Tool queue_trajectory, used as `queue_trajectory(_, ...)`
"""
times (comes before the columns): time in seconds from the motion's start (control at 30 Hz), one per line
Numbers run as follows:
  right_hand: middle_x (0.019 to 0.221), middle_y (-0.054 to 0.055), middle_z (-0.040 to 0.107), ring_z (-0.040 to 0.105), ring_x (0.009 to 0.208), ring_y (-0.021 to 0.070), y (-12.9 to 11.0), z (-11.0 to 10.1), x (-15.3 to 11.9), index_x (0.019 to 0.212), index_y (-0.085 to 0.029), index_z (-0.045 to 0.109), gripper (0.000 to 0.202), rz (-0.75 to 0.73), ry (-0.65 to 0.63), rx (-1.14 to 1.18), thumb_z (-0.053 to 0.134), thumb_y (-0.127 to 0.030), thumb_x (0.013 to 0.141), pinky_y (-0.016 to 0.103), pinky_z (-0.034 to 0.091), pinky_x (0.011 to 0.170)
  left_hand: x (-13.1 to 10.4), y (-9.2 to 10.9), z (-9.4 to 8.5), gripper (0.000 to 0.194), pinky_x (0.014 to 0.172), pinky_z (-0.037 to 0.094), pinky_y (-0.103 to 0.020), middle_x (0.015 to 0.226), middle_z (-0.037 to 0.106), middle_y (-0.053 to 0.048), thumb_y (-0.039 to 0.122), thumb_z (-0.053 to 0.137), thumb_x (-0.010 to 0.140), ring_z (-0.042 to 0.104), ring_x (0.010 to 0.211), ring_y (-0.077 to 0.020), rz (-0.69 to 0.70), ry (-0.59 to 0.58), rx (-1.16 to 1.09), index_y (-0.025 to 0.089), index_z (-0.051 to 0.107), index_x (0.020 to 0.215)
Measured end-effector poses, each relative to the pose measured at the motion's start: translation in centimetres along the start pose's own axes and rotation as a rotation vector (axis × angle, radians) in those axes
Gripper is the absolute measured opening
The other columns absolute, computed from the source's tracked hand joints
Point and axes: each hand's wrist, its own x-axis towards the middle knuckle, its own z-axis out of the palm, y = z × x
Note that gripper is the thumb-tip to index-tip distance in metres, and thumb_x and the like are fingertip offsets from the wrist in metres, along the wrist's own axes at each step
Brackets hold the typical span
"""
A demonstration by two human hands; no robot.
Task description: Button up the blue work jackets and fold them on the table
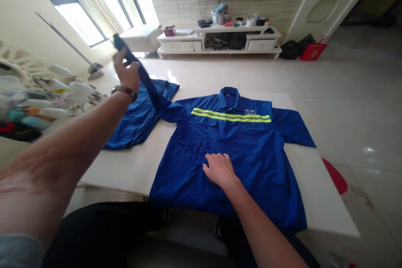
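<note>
A blue work jacket [251,163] with a yellow-green and grey reflective stripe lies spread front side up, its collar away from me. My left hand [126,69], with a watch at the wrist, grips one jacket sleeve [149,86] near the cuff and holds it raised up and to the left. On the front of the jacket, below the chest pockets, rests my right hand [220,169], palm down with fingers slightly bent and apart. Beneath the raised sleeve, other folded blue clothing [135,121] lies at the left.
The jacket's lower hem hangs over the near edge of the white table [326,201]. Beyond it stand a low white TV cabinet [179,46] and a red bag [313,51]. Thread cones [81,88] crowd the left. A red round seat [335,176] shows at the right.
</note>
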Motion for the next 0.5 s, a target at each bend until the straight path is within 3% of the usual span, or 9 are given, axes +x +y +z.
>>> queue_trajectory(0.07, 0.109, 0.01, 0.074, 0.065, 0.109, 0.0297, -0.3, 0.2, 0.0, 0.11, -0.02, 0.069, 0.027, -0.013, -0.004, 0.005, 0.049, -0.032, 0.097, 0.046, 0.039, 0.1, -1.0, 6.4, 2.6, 0.063, 0.104, 0.051, -0.036, 0.153, 0.038, -0.013, 0.002, 0.056, 0.087, 0.05, 0.132, -0.0207, 0.188, -0.122, -0.131, 0.006, 0.041, 0.148)
queue_trajectory(0.17, 0.107, 0.011, 0.075, 0.066, 0.108, 0.03, -0.7, 0.2, 0.1, 0.106, -0.02, 0.07, 0.026, -0.024, -0.011, 0.002, 0.051, -0.032, 0.095, 0.045, 0.041, 0.096, -6.6, 15.5, 7.1, 0.067, 0.099, 0.053, -0.034, 0.157, 0.039, -0.01, 0.01, 0.065, 0.086, 0.049, 0.136, -0.0239, 0.503, -0.459, -0.366, 0.019, 0.046, 0.15)
queue_trajectory(0.23, 0.107, 0.011, 0.075, 0.067, 0.106, 0.0292, -0.8, 0.1, 0.0, 0.107, -0.02, 0.07, 0.026, -0.039, 0.001, 0.011, 0.051, -0.033, 0.095, 0.043, 0.042, 0.093, -11.2, 18.8, 10.1, 0.073, 0.098, 0.055, -0.037, 0.159, 0.041, -0.008, 0.019, 0.068, 0.088, 0.055, 0.132, -0.0259, 0.621, -0.774, -0.556, 0.028, 0.039, 0.154)
queue_trajectory(0.27, 0.108, 0.01, 0.075, 0.067, 0.106, 0.0287, -0.7, -0.1, -0.1, 0.109, -0.021, 0.07, 0.027, -0.045, 0.011, 0.022, 0.05, -0.033, 0.096, 0.042, 0.042, 0.093, -13.1, 19.2, 11.5, 0.069, 0.098, 0.055, -0.038, 0.154, 0.048, -0.008, 0.021, 0.067, 0.089, 0.059, 0.129, -0.0256, 0.615, -0.838, -0.612, 0.029, 0.041, 0.152)
queue_trajectory(0.3, 0.109, 0.01, 0.075, 0.067, 0.106, 0.0282, -0.6, -0.3, -0.2, 0.111, -0.021, 0.07, 0.028, -0.049, 0.023, 0.034, 0.05, -0.034, 0.096, 0.042, 0.042, 0.092, -14.8, 18.8, 12.7, 0.063, 0.098, 0.056, -0.039, 0.148, 0.054, -0.008, 0.021, 0.064, 0.089, 0.062, 0.125, -0.0246, 0.578, -0.857, -0.634, 0.027, 0.045, 0.149)
queue_trajectory(0.37, 0.11, 0.009, 0.075, 0.066, 0.107, 0.0278, -0.1, -0.7, -0.4, 0.113, -0.022, 0.069, 0.028, -0.04, 0.05, 0.051, 0.049, -0.034, 0.097, 0.042, 0.042, 0.091, -16.9, 15.6, 14.6, 0.053, 0.097, 0.057, -0.04, 0.136, 0.062, -0.01, 0.018, 0.06, 0.086, 0.065, 0.118, -0.0238, 0.43, -0.834, -0.546, 0.023, 0.054, 0.139)
queue_trajectory(0.43, 0.112, 0.009, 0.074, 0.065, 0.109, 0.0281, 0.7, -1.1, -0.6, 0.113, -0.022, 0.069, 0.028, -0.011, 0.073, 0.058, 0.048, -0.034, 0.098, 0.042, 0.042, 0.092, -17.9, 10.5, 15.3, 0.052, 0.102, 0.055, -0.044, 0.129, 0.065, -0.012, 0.018, 0.061, 0.08, 0.065, 0.116, -0.0262, 0.244, -0.756, -0.294, 0.018, 0.06, 0.131)
queue_trajectory(0.5, 0.113, 0.01, 0.074, 0.064, 0.111, 0.0286, 1.5, -1.4, -0.7, 0.112, -0.021, 0.069, 0.028, 0.025, 0.079, 0.063, 0.048, -0.033, 0.097, 0.042, 0.042, 0.092, -18.5, 4.9, 14.9, 0.066, 0.111, 0.048, -0.051, 0.136, 0.061, -0.015, 0.021, 0.07, 0.069, 0.059, 0.125, -0.033, 0.178, -0.808, 0.0, 0.017, 0.06, 0.134)
